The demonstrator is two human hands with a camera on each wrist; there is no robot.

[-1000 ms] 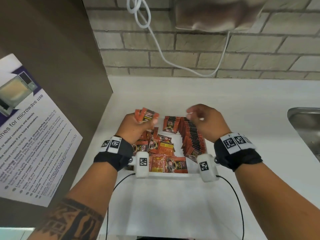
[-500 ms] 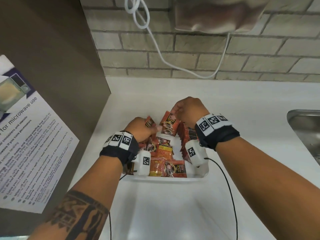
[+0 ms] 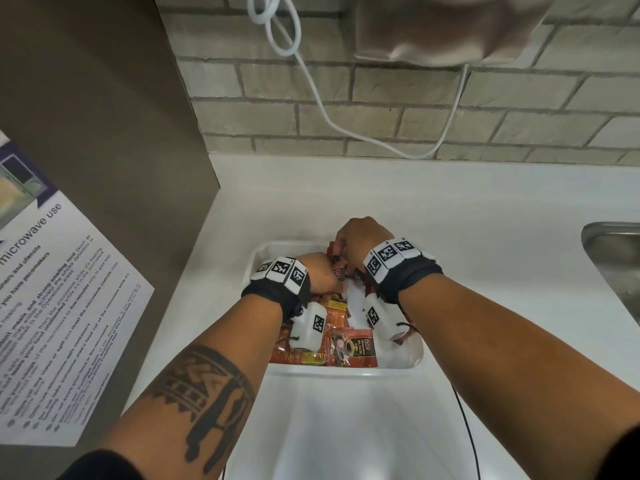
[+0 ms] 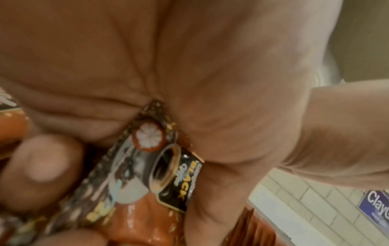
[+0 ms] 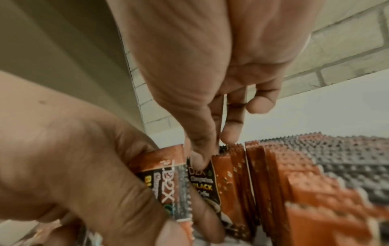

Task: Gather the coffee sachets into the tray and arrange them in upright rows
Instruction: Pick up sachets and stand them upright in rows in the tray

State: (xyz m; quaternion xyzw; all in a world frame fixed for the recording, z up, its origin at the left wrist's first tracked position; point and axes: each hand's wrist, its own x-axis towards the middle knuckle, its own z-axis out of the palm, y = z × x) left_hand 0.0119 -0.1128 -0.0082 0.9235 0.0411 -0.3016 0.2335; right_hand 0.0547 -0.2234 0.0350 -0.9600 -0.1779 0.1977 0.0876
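A white tray (image 3: 346, 371) on the counter holds orange-and-black coffee sachets. Several lie loose and flat (image 3: 351, 348) at its near left. An upright row (image 5: 294, 166) runs along its right side, mostly hidden under my right wrist in the head view. My left hand (image 3: 325, 275) grips a sachet (image 4: 168, 166) at the far end of the tray. My right hand (image 3: 349, 244) is right beside it, thumb and forefinger pinching the top of the front sachet (image 5: 203, 181) of the row. The left hand (image 5: 105, 166) holds its sachet (image 5: 170, 184) against that one.
A brown cabinet panel (image 3: 104, 133) with a microwave notice (image 3: 52, 289) stands at the left. A steel sink (image 3: 616, 258) lies at the right edge. A white cable (image 3: 311, 98) hangs on the brick wall behind. White counter (image 3: 485, 220) surrounds the tray.
Both hands have dropped from above the tray down to its far end. The right hand came left to meet the left, which brought its sachet to the row.
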